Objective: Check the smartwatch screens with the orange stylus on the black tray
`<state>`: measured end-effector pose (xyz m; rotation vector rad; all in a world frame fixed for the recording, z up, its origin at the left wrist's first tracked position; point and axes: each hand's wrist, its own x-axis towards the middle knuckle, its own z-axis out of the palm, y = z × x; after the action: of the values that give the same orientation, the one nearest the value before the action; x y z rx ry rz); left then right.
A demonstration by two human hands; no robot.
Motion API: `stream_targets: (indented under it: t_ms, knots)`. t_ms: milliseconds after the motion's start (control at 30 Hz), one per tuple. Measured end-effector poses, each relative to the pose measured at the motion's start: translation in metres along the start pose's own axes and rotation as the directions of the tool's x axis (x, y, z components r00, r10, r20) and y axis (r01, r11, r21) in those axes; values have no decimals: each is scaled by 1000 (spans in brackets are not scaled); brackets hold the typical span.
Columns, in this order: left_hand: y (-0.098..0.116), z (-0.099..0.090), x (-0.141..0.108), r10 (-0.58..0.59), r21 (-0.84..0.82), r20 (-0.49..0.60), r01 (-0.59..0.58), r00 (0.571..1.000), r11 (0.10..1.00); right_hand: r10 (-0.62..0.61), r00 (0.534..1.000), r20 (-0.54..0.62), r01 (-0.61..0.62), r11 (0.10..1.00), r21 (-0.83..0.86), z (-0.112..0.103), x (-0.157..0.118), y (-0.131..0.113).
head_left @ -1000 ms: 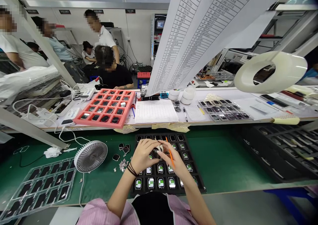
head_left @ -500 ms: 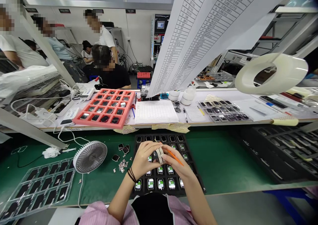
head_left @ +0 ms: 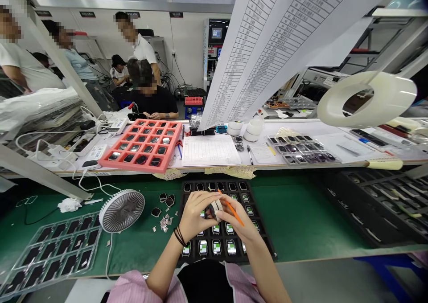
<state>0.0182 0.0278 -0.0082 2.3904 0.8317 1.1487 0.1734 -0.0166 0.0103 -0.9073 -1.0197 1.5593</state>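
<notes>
Above a black tray (head_left: pixel 264 245) of watch-like units, several with green and white screens, both hands meet around a small device (head_left: pixel 215 209) with a dark face and a pale rim. My left hand (head_left: pixel 197 211) grips its left side, fingers curled over the top. My right hand (head_left: pixel 239 216) pinches the right side and also holds a thin orange stick (head_left: pixel 235 213), which slants down to the right. The fingers hide part of the device. Loose dark units (head_left: pixel 170 201) and small silvery scraps (head_left: pixel 164 223) lie on the green mat left of my left hand.
A white fan (head_left: pixel 122 210) and a clear tray (head_left: pixel 95 245) stand at left. On the shelf are a red tray (head_left: pixel 177 149), a printed sheet (head_left: pixel 210 151) and a clear tray (head_left: pixel 302 158). Black trays (head_left: pixel 354 205) sit at right. Hanging sheets (head_left: pixel 254 49) and a tape roll (head_left: pixel 368 99) overhang. People are beyond.
The orange stick has tilted slightly, and the device has turned a little between my hands. Across the shelf, the seated person in black has shifted, and that person's hands now show.
</notes>
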Motion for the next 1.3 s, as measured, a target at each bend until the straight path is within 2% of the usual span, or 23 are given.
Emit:
stream_targets:
  t_ms: [133,233,300,367,433,500,967,1167,1300]
  knots:
    - [4,0,2,-23,-21,-24,23,999,1000,-49,998,-40,46,996,-77,0,-1,1]
    - [7,-3,4,-58,-49,-59,55,997,997,-157,971,-179,121,973,-195,-1,-1,3]
    - [8,-5,4,-92,-73,-70,86,993,994,-294,901,-319,207,938,-279,-3,-4,3]
    - [8,-6,3,-119,-108,-64,111,991,988,-441,816,-374,318,883,-346,-4,-9,2]
    - [9,-6,2,-133,-136,-52,125,990,983,-548,768,-331,423,822,-380,-4,-16,1]
    - [9,-6,2,-135,-150,-49,126,990,981,-606,747,-274,491,780,-388,-2,-21,0]
    - [11,-3,1,-103,-153,-51,94,993,984,-612,739,-284,480,773,-415,1,-21,-1]
    - [13,-2,1,-112,-156,-63,101,992,983,-674,702,-230,505,699,-506,1,-22,3]
    - [13,-2,2,-129,-155,-57,119,990,981,-656,717,-236,490,715,-499,2,-21,1]
